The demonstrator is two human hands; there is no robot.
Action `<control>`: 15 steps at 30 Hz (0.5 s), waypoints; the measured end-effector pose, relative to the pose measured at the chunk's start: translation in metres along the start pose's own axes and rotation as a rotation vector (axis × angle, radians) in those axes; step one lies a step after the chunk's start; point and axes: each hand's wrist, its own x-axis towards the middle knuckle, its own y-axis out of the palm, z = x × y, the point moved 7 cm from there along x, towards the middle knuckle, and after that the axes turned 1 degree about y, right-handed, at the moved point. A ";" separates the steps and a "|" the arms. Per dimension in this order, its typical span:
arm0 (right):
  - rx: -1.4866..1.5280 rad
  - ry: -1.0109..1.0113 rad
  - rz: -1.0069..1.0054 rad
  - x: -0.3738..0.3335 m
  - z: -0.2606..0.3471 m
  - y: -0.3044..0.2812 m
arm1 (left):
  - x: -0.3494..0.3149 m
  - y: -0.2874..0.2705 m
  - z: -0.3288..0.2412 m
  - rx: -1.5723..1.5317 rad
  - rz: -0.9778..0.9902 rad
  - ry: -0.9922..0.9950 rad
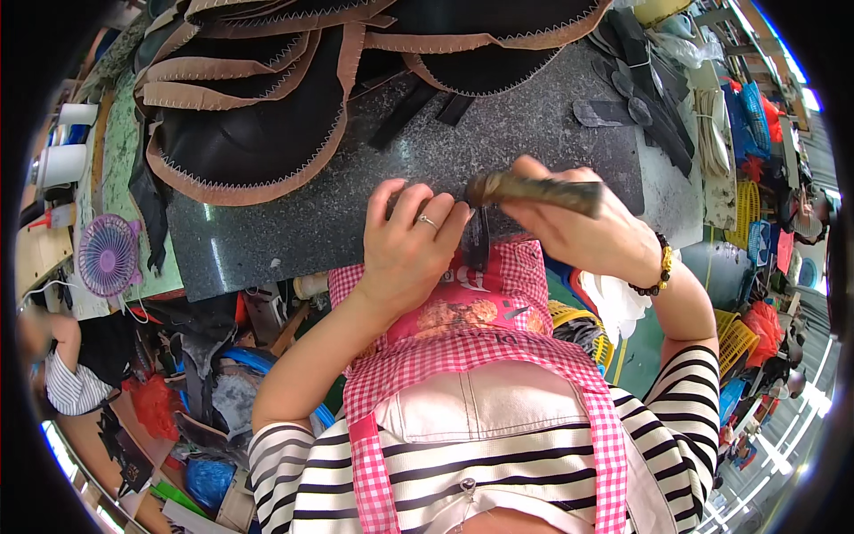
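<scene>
The right hand (578, 236) is closed around the handle of a worn hammer (534, 190), which lies nearly level across the near edge of the dark speckled stone surface (498, 133), its head pointing toward nine o'clock. Just below the hammer head, a small dark leather strip (478, 240) hangs over the surface edge. The left hand (409, 245), at nine o'clock from the strip, has its fingers (449, 222) curled and pressed against the strip's upper end, pinching it at the edge; a ring sits on one finger. The hammer head sits touching or just above those fingertips; which one cannot be told.

At twelve o'clock from the hands, stacked black leather pieces with tan stitched borders (258, 133) cover the far part of the surface. Small dark cut leather shapes (623, 98) lie at two o'clock. A little purple fan (108, 255) stands well apart at nine o'clock. A pink checked apron (480, 356) hangs below the hands.
</scene>
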 end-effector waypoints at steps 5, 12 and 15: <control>-0.058 0.010 0.026 0.005 -0.006 -0.001 | 0.002 -0.001 0.002 0.003 0.046 0.023; -0.027 -0.035 0.076 0.010 0.002 0.000 | 0.002 0.001 0.007 -0.049 0.076 0.046; -0.113 0.004 0.185 0.010 0.006 0.002 | -0.004 0.000 0.009 0.029 -0.051 0.016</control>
